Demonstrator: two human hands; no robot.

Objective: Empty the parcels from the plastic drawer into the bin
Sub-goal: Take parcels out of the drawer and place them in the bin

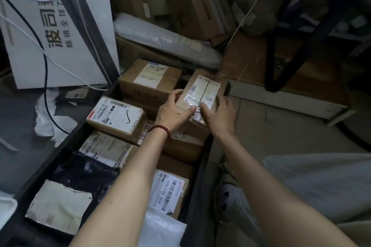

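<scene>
Though clamping the taped parcel (202, 92) between left hand (172, 108) and right hand (218, 110), fingers curled round its sides and thumbs on the glossy seam, could lose it on that slick tape. Held tilted at the far right corner of the black container (200, 176), over other boxes (118, 116). Might also clip the container's wall and tumble to the floor (271, 132). Unclear whether drawer or bin.

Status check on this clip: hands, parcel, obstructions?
Left hand and right hand both grip the labelled parcel, far end of the black container. More parcels packed beneath and beside it. Nothing over it.
</scene>
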